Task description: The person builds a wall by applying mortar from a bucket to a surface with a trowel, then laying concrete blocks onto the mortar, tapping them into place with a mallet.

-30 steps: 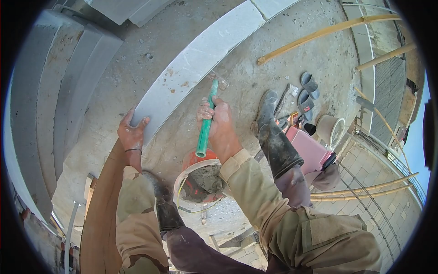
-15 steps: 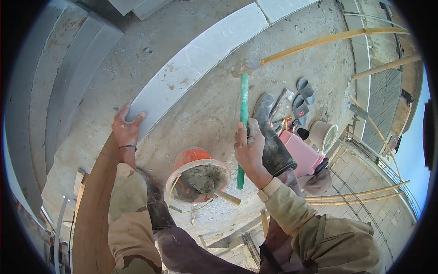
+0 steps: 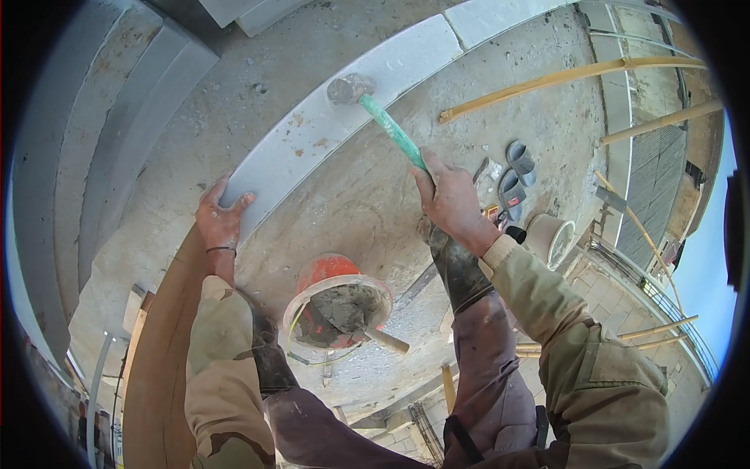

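Observation:
My right hand (image 3: pixel 457 199) is closed round the green handle of a mallet (image 3: pixel 391 131). The mallet's greyish, dusty head overlaps the upper face of a long curved pale stone slab (image 3: pixel 312 133). At the slab's near end, my left hand (image 3: pixel 219 220) grips the edge, thumb on one side and fingers round the other. Below and between my hands stands an orange bucket (image 3: pixel 326 270) holding grey mortar (image 3: pixel 336 305). A trowel (image 3: pixel 383 338) lies in the bucket with its wooden handle sticking out over the rim.
A wooden board (image 3: pixel 160 352) runs beside my left arm. Grey slippers (image 3: pixel 512 191) and a whitish bucket (image 3: pixel 549 238) stand to the right. Bamboo poles (image 3: pixel 562 76) reach in from the right edge. Stone steps (image 3: pixel 133 117) rise at the left.
The mallet has swung left, its head now over the slab and its handle tilted. My right boot has shifted closer, and the pink container is now hidden. My left hand holds its place.

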Demonstrator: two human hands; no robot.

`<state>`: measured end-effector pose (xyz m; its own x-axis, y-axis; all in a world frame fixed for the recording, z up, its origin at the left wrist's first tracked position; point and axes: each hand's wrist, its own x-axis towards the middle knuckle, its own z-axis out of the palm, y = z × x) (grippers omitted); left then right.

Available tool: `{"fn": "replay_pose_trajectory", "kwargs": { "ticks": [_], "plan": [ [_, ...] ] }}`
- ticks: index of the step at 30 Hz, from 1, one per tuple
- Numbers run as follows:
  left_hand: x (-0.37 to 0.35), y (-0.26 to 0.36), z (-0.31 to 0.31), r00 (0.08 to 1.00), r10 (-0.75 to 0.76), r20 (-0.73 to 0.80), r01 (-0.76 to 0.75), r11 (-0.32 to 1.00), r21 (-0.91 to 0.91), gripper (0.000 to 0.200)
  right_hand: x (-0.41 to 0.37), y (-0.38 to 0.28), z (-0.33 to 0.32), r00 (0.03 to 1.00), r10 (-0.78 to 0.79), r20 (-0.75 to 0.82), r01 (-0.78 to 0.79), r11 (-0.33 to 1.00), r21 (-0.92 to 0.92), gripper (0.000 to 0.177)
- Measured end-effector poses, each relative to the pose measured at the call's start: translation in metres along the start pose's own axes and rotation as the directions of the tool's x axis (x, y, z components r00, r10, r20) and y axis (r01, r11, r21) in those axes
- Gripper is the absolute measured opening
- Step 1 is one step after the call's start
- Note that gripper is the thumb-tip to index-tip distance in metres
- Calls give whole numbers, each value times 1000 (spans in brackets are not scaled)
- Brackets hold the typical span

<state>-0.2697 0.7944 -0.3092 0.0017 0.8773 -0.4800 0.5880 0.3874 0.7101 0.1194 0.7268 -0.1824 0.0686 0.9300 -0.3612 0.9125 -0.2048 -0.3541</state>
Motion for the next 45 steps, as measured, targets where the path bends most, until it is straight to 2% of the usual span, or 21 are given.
{"fn": "replay_pose_trajectory", "kwargs": {
  "ticks": [5,7,11,16,20,21,22,23,24,25,29,31,32,33,35,36,38,39,42,44,45],
  "plan": [
    [3,-8,1,999,-17,37,19,998,-60,68,-18,-24,3,983,-171,-63,176,981,84,40],
    [6,-11,2,1000,9,28,-7,998,-59,68,-17,-26,-9,954,-281,102,290,954,-82,42],
    [2,-5,1,1000,-9,-9,9,1000,11,67,-10,-11,11,987,-66,147,91,981,-173,43],
    [1,8,-2,999,-11,40,11,1000,-13,61,-33,-46,19,984,-100,148,67,975,214,39],
    [15,-28,8,998,45,52,-31,971,-236,59,-44,-60,4,949,-214,233,151,954,260,30],
    [18,-33,8,980,-139,140,196,759,-621,59,-45,-58,5,947,-236,219,162,937,310,28],
    [21,-31,4,922,-261,287,369,363,-855,60,-43,-58,5,944,-263,201,178,915,362,26],
    [16,-16,0,922,-264,284,368,363,-856,60,-42,-54,7,943,-266,202,179,914,364,26],
    [6,-2,-1,972,-187,145,236,780,-579,60,-42,-46,8,963,-207,174,114,895,432,24],
    [0,8,-1,997,-48,57,56,988,-141,61,-40,-41,7,978,-147,150,53,865,499,22],
    [1,7,-2,999,-32,38,33,999,-38,62,-30,-31,6,999,30,13,-32,838,545,18],
    [1,6,0,999,-31,14,31,998,-49,62,-26,-23,15,950,25,-312,46,975,219,20],
    [1,7,0,999,-35,14,36,998,-49,62,-19,-21,17,941,214,-263,-41,841,539,23],
    [0,8,-1,999,-45,25,46,997,-67,63,-14,-21,19,942,213,-259,-41,840,541,23],
    [2,9,-1,998,-55,31,58,995,-82,64,-6,-18,28,857,506,-99,-197,497,845,23],
    [3,7,1,999,-41,31,43,995,-85,64,0,-9,42,860,500,-96,-194,495,847,23],
    [1,-1,-2,999,-46,11,47,996,-74,64,8,7,73,868,428,-253,-139,697,703,26],
    [1,-3,1,999,-32,-2,32,999,-34,63,9,11,76,875,417,-244,-133,693,709,26],
    [5,-4,1,1000,4,-2,-4,1000,23,65,15,6,71,776,627,60,-506,563,653,32],
    [-1,-5,2,1000,5,-1,-5,999,49,68,17,-2,55,787,605,122,-504,516,693,33],
    [-5,-5,6,971,175,-164,-110,932,346,73,16,0,54,786,602,140,-498,482,721,33]
  ]
}}
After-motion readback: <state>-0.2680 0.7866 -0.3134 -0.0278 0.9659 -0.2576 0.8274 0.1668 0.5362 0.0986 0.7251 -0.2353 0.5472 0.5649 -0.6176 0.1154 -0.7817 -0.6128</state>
